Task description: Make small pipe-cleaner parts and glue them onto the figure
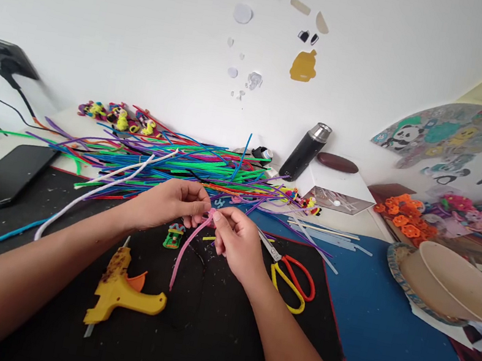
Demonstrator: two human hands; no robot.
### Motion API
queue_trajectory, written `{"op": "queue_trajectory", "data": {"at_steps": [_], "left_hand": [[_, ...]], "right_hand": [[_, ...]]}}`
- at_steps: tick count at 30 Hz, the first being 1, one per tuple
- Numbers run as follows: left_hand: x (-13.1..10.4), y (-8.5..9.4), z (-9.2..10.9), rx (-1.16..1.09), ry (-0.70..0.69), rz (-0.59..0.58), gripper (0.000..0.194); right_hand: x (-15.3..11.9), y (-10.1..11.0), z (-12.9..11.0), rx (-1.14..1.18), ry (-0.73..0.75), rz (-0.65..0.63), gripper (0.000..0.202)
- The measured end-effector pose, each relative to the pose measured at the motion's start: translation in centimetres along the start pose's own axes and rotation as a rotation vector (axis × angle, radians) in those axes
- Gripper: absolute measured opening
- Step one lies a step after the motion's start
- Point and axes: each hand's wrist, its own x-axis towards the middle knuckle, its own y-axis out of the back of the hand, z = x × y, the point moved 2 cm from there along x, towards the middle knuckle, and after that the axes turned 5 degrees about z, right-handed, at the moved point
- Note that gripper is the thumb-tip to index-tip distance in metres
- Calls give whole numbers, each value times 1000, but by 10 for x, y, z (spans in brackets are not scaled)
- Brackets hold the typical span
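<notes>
The head-worn view faces forward and down. Mat (216, 344) lies close at six o'clock, wall (148, 21) farther at twelve.

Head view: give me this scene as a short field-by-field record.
Held item: pink pipe cleaner, one end trailing over the black mat
Left hand: fingertips pinched at its upper part
Right hand: thumb and fingers pinching it beside the left
Nearer the wearer: yellow glue gun, lying on the mat
Right of hands: scissors, red and yellow handles
Behind hands: heap of coloured pipe cleaners
Far left: phone
</notes>
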Motion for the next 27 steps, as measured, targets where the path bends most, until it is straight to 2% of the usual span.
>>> {"op": "queue_trajectory", "data": {"at_steps": [5, 10, 14, 20, 23, 27], "left_hand": [[0, -9, -5, -60, -47, -19, 53], [-4, -23, -10, -36, -35, -181, 51], [-5, -15, -8, 59, -8, -101, 48], [-2, 5, -7, 337, -205, 67, 51], [-2, 11, -8, 402, -273, 96, 48], [-3, 14, -5, 483, -319, 99, 42]], "right_hand": [[1, 2, 2, 37, 0, 50, 37], [3, 4, 1, 117, -2, 110, 37], [4, 5, 2, 148, -8, 114, 37], [4, 3, 4, 122, -55, 29, 46], [4, 2, 5, 138, -79, -10, 48], [3, 2, 6, 173, -70, 11, 50]]}}
